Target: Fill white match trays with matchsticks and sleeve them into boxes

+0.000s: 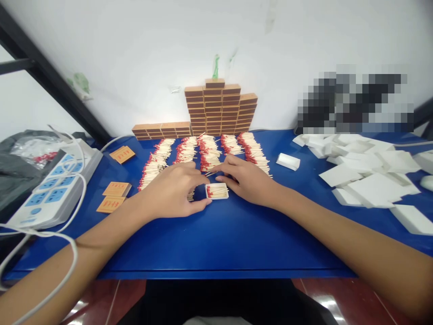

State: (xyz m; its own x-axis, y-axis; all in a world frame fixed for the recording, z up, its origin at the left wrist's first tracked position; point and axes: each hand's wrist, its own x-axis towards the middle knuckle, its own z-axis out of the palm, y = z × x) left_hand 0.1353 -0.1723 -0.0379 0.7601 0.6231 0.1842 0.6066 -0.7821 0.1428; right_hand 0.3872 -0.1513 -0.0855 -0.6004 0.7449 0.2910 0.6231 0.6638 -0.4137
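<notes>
At the bench (237,243), the person bends both hands over a small white tray (219,197), which lies just in front of the rows of matches (210,155) and already has some matches inside, red heads to the left. The left hand (186,192) curves about the tray's left end, thumb and forefinger set apart at its two corners; whether that grip presses on it, I can't tell. The right hand (240,178) has a narrow grip, thumb near forefinger, just beyond the tray's far edge. A few matches lie at those fingertips, though I can't make out whether they are pinched.

I'd judge this to be the filling step, with finished boxes (221,110) stacked by the wall and spare trays (368,176) heaped at the right. The next move seems to call for a steady tray and a light pinch, laying matches in flat, heads the same way.
</notes>
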